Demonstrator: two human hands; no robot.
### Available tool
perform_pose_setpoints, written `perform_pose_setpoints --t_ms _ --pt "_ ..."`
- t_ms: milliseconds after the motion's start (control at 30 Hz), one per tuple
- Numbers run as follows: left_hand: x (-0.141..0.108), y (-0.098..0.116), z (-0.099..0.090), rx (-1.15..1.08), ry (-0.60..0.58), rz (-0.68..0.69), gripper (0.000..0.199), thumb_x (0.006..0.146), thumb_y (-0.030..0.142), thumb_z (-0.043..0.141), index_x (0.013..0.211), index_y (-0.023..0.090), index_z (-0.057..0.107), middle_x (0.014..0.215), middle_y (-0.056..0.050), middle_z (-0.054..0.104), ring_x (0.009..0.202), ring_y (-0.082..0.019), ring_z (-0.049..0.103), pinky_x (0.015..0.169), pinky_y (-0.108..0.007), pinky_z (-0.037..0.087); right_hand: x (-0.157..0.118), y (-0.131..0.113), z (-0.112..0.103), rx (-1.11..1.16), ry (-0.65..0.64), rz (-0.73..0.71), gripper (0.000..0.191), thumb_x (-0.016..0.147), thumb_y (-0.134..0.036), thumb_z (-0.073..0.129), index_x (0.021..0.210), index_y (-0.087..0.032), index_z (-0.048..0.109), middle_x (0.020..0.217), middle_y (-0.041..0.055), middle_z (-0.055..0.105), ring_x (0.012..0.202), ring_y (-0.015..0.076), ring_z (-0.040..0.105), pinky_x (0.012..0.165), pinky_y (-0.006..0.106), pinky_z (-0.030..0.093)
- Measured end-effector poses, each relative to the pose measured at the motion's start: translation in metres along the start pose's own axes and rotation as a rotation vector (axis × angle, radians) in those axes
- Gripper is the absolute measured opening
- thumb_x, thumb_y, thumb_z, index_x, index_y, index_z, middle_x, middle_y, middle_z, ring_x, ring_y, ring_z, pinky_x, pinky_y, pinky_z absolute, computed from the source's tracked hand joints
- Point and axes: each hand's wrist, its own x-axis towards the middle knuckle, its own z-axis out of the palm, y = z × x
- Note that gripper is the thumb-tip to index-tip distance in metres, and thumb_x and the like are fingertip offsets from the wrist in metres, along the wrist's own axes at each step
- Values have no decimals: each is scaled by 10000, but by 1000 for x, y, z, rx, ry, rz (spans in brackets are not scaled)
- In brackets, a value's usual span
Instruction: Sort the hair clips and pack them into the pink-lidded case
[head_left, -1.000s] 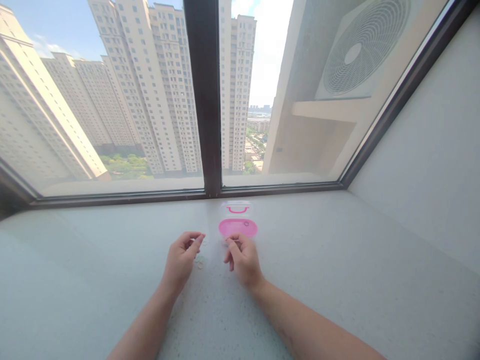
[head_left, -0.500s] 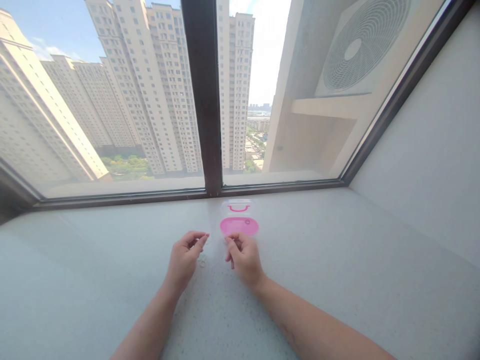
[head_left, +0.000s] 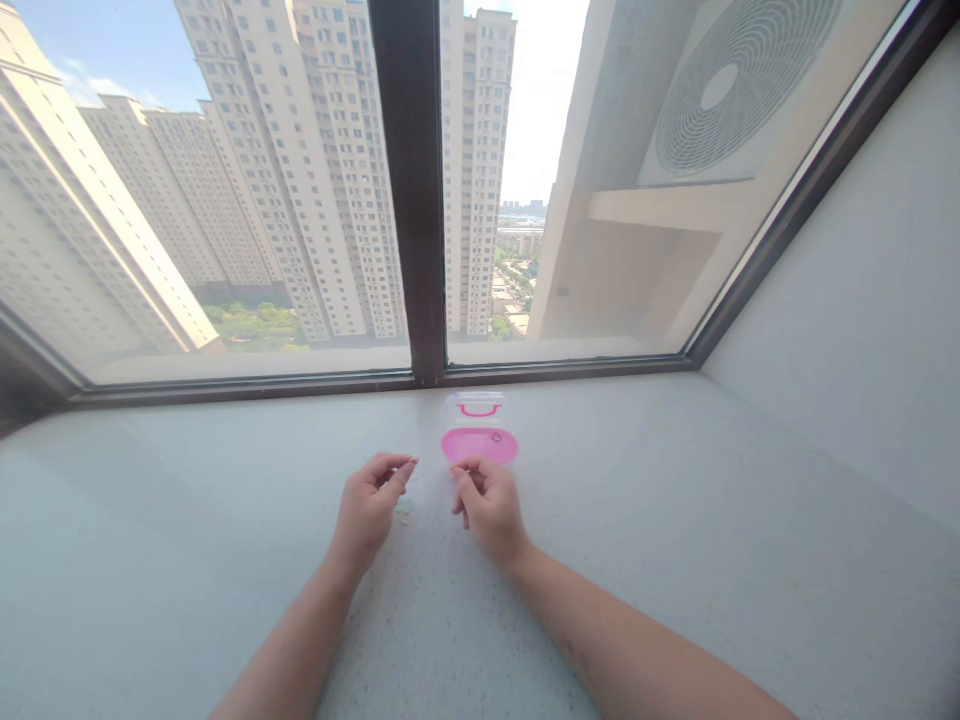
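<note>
My left hand (head_left: 367, 505) is closed in a pinch, thumb against forefinger, above the pale speckled sill (head_left: 435, 620). Whatever its fingertips hold is too small to make out. Across a narrow gap, my right hand (head_left: 487, 505) is pinched as well, and I cannot tell what is between its fingers. Just beyond the right hand sits an open pink oval box (head_left: 469, 447) with a small dark ring (head_left: 496, 437) in it. Its clear lid (head_left: 480, 398) with a pink handle is tipped back. Small pale ring-like pieces (head_left: 403, 508) lie beside my left hand.
A dark window frame (head_left: 427, 330) runs along the back of the sill, with tall buildings outside. To the right rises a white wall (head_left: 847, 300). Beyond the glass an outdoor fan unit (head_left: 720, 90) is visible.
The view has tilted slightly, so the sill, hands and box sit a little higher in the picture. Both hands keep their pinched pose; nothing else visibly differs.
</note>
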Motion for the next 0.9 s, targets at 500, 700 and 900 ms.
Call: perform_pose_setpoints --t_ms 500,700,900 --pt "-2 3 2 -39 4 -37 311 696 457 659 793 164 697 516 20 547 504 -123 457 478 -227 318 0 0 -1 15 7 -11 291 832 -430 527 811 -144 576 463 -38 529 306 59 394 318 162 290" --pt "0 0 2 -38 4 -36 317 699 456 656 793 156 693 527 20 548 499 -115 460 478 -226 330 -1 -1 -1 14 4 -12 280 841 -423 523 812 -148 569 460 -44 521 307 59 389 321 164 294" --pt "1 -3 3 -58 12 -56 326 693 467 660 785 155 672 515 31 524 503 -115 458 489 -221 336 -1 -2 -2 21 0 -9 272 843 -416 521 811 -148 562 461 -44 521 306 58 383 313 162 292"
